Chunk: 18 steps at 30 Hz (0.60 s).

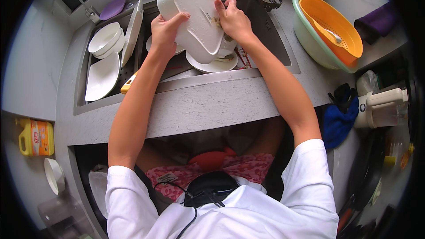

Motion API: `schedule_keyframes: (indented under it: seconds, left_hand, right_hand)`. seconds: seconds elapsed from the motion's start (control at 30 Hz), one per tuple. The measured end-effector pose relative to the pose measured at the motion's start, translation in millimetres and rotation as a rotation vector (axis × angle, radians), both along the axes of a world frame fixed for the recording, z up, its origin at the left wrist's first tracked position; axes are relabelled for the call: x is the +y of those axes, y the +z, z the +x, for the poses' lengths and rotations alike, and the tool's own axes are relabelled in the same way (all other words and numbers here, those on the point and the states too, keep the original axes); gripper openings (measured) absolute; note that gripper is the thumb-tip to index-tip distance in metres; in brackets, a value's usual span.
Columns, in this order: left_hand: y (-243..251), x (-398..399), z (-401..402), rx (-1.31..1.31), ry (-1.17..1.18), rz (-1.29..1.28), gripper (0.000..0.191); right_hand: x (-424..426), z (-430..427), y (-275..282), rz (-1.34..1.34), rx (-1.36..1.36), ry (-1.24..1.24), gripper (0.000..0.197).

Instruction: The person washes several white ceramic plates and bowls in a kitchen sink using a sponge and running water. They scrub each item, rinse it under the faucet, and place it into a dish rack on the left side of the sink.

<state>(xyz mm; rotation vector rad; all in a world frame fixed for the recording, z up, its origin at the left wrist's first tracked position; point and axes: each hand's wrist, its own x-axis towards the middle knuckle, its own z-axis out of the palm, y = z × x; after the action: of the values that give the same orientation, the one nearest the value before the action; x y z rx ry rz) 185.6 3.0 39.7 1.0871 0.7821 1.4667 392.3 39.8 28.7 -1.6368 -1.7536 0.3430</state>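
Note:
Above the sink, my left hand [165, 36] and my right hand [235, 21] grip a white rectangular dish [199, 20] from either side. The dish is tilted, its wet underside towards me, with food residue near my right fingers. Below it in the basin lie a white plate [212, 67], partly covered, and red chopsticks [245, 60]. At the left, in the drain tray, sit stacked white bowls [105, 39], a white square plate [103, 78] and a white dish standing on edge [132, 33]. A yellow handle [128, 84] shows beside my left forearm.
A green basin [307, 44] holding an orange colander [347, 36] stands right of the sink. Behind are a black wire caddy [273, 4], a purple board [113, 7] and a small tap [91, 14]. The grey counter edge [212, 106] runs in front. A yellow jug [36, 137] is far left.

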Motion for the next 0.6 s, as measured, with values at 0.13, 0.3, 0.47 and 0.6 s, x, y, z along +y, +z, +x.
schedule_keyframes:
  seconds: [0.13, 0.3, 0.47, 0.6]
  left_hand:
    - [10, -11, 6, 0.134, 0.059, 0.118, 0.022]
    - [26, -35, 28, 0.497, 0.198, 0.398, 0.018]
    - [27, -44, 43, 0.686, 0.292, 0.43, 0.022]
    - [8, -31, 39, 0.368, 0.121, 0.257, 0.02]
  right_hand:
    - [-3, -6, 11, 0.038, -0.069, -0.025, 0.088]
    - [11, 1, 16, 0.169, 0.287, -0.02, 0.094]
    - [29, 26, 16, 0.098, 0.648, -0.048, 0.091]
    - [46, 29, 8, 0.11, 0.91, -0.086, 0.074]
